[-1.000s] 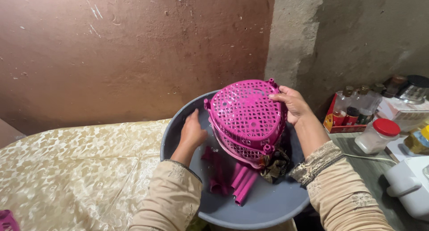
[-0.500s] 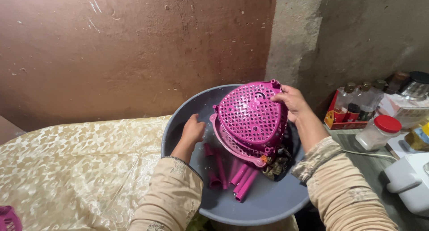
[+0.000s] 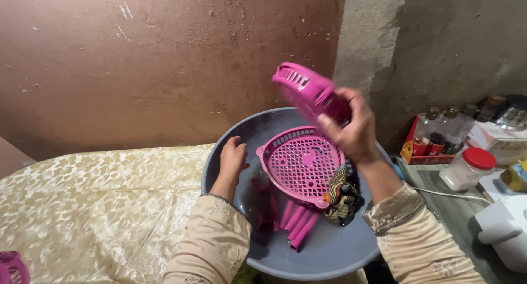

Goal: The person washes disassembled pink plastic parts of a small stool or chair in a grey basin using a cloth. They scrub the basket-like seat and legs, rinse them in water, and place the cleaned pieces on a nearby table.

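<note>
Pink plastic basket (image 3: 310, 92) rises, tilted, gripped at its rim by the right hand (image 3: 351, 131) above a grey basin (image 3: 329, 251); the left hand (image 3: 233, 158), fingers loosely curled, steadies the basin's inner wall beside a second basket (image 3: 301, 164).

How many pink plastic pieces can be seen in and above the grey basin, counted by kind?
Pink baskets: 2, one lifted in the right hand at, one lying in the grey basin at
Pink tubes: about 5, partly overlapping, so the count is uncertain
Total: about 7
</note>
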